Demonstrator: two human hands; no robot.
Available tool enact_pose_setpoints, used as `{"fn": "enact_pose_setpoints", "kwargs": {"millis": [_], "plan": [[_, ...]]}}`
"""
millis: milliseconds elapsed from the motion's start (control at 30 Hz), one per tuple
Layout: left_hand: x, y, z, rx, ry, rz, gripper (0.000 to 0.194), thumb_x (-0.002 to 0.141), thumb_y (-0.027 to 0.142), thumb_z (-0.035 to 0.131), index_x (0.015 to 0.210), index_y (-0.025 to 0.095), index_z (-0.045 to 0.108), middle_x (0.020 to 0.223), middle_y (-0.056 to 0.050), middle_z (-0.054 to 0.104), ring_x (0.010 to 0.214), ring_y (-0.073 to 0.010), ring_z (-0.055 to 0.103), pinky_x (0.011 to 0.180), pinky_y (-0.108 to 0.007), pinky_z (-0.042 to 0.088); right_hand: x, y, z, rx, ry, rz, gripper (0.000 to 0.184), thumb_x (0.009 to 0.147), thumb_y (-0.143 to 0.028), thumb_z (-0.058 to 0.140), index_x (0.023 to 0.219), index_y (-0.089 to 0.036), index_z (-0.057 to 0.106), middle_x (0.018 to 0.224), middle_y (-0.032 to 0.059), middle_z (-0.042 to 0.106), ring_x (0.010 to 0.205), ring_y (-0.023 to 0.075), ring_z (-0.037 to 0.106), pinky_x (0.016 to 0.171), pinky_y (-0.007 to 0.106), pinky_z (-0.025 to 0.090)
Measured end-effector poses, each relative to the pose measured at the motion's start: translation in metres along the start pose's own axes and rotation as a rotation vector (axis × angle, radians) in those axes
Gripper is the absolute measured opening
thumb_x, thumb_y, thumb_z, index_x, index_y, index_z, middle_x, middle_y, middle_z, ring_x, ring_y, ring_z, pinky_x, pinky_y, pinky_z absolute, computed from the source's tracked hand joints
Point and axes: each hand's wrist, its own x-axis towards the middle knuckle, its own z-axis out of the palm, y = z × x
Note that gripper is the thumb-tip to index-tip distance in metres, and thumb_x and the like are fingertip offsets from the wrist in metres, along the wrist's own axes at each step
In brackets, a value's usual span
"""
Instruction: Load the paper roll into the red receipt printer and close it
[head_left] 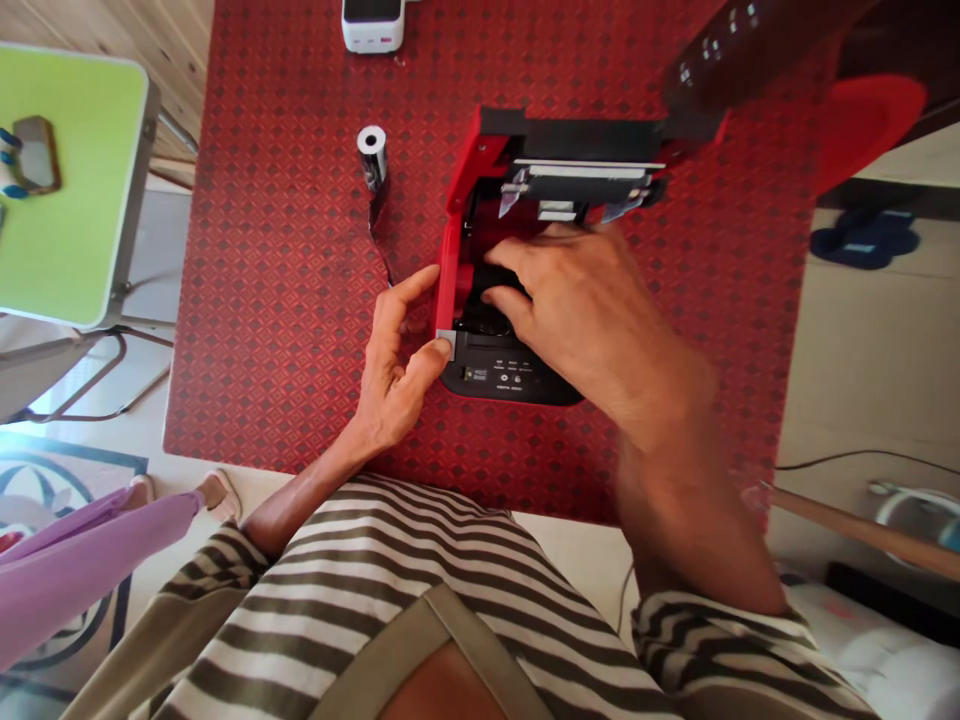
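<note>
A red and black label printer (pixel 517 370) sits on the table with its lid raised. My right hand (pixel 592 310) reaches into its open body, thumb and forefinger closed around a black ribbon roll (pixel 496 282); the other fingers are mostly hidden. Shiny black film (pixel 484 318) lies just below that roll. My left hand (pixel 397 360) is at the printer's left side, fingers apart, its thumb touching the grey front corner (pixel 445 345) and its forefinger against the red side wall. Left of the printer, a small roll (pixel 372 150) trails a dark strip of film toward my left hand.
The table (pixel 285 300) has a red patterned cover. A white device (pixel 373 25) stands at its far edge. A dark brown shiny object (pixel 720 60) is at the upper right, beside a red stool or chair (pixel 862 130). A green-topped table (pixel 82 210) is at left; another person's legs (pixel 150 530) show below.
</note>
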Motion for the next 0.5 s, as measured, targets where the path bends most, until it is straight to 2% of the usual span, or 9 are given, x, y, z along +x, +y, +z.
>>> {"fn": "enact_pose_setpoints", "kwargs": {"millis": [167,267,367,500], "plan": [[0.000,0.000,0.001,0.064,0.003,0.008,0.069,0.128,0.075,0.070,0.189,0.044,0.063,0.182,-0.011,0.074,0.166,-0.0404,0.074,0.141,-0.060,0.065,-0.030,0.010,-0.012,0.269,0.072,-0.139,0.040,0.126,-0.023,0.053,0.129,-0.027,0.093,0.130,0.0116,0.098,0.122,0.0371,0.091,0.115,0.059,0.073],[0.000,0.000,0.002,0.078,0.014,0.017,0.068,0.128,0.075,0.070,0.188,0.044,0.063,0.182,-0.011,0.075,0.167,-0.0409,0.074,0.140,-0.061,0.067,-0.047,0.015,-0.021,0.368,0.082,-0.199,0.040,0.127,-0.027,0.057,0.143,-0.033,0.094,0.144,0.0064,0.098,0.139,0.0372,0.091,0.125,0.064,0.074],[0.000,0.000,0.001,0.068,0.017,0.022,0.068,0.127,0.075,0.070,0.188,0.044,0.063,0.181,-0.012,0.075,0.165,-0.0408,0.075,0.139,-0.061,0.068,-0.055,0.018,-0.029,0.365,0.099,-0.163,0.039,0.126,-0.029,0.066,0.151,-0.039,0.093,0.153,0.0034,0.096,0.149,0.0390,0.088,0.131,0.067,0.072],[0.000,0.001,0.001,0.088,0.010,-0.006,0.070,0.127,0.077,0.069,0.188,0.042,0.062,0.181,-0.013,0.075,0.166,-0.0410,0.074,0.138,-0.060,0.069,-0.057,0.022,-0.031,0.351,0.153,-0.199,0.029,0.121,-0.025,0.078,0.139,-0.037,0.097,0.133,0.0044,0.099,0.132,0.0401,0.090,0.120,0.062,0.076]]}}
